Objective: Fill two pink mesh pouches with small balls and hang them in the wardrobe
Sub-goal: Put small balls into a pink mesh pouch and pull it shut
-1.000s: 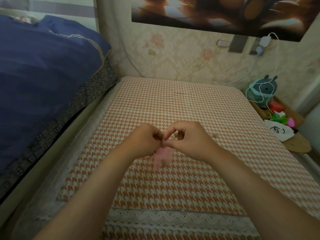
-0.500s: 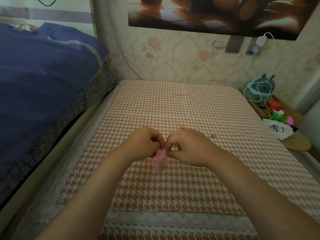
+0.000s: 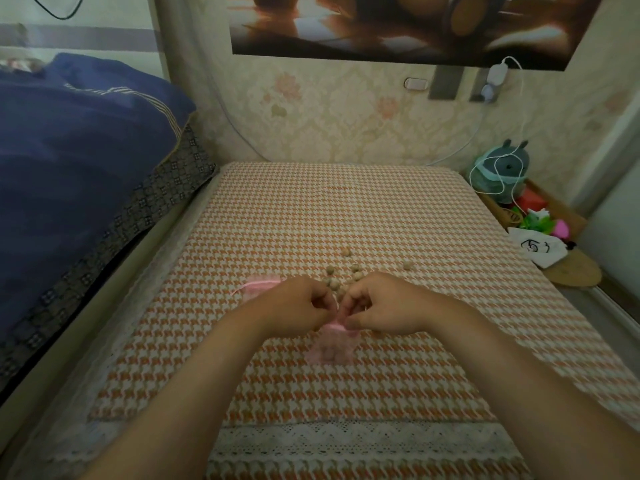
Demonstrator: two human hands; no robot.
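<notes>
A pink mesh pouch (image 3: 332,348) with small balls inside hangs between my hands over the checked mat (image 3: 346,209). My left hand (image 3: 294,306) and my right hand (image 3: 384,306) both pinch its gathered pink top, fingers closed. A second pink pouch (image 3: 261,283) lies flat on the mat just beyond my left hand. Several small beige balls (image 3: 346,268) are scattered on the mat behind my hands, one ball (image 3: 408,265) lying apart to the right.
A blue quilt (image 3: 76,161) is piled on the bed at the left. At the right edge a low shelf holds a teal plush (image 3: 502,168), a white cable, a white drawstring bag (image 3: 535,249) and colourful items. The papered wall is behind the mat.
The view has tilted down and my hands sit lower in it. The loose balls and the second pouch behind my hands have come into sight. Both hands keep pinching the pouch top.
</notes>
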